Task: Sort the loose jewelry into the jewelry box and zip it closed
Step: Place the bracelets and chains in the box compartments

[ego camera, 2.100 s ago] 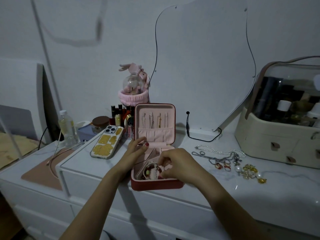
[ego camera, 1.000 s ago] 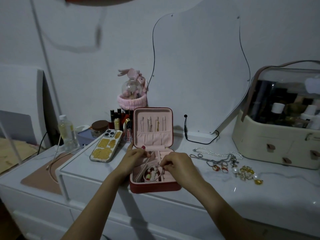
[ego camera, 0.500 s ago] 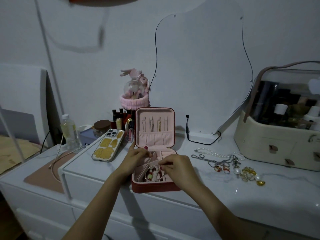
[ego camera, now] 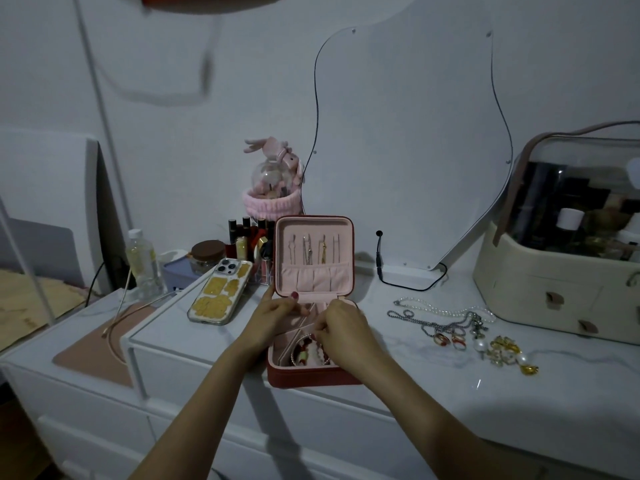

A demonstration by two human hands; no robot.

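The small red zip-around jewelry box with pink lining stood open at the front edge of the white marble-look worktop, lid upright. The left hand rested on its back left rim, fingers lightly curled. The right hand pinched a beaded bracelet over the tray. The loose chains, pearls and rings lay well apart to the right; these looked light, limp and tangle-prone, best lifted by a single strand.

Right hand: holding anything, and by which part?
The right hand pinches a beaded bracelet at its upper rim, over the open jewelry box. The left hand rests at the box's hinge side, holding nothing clearly.
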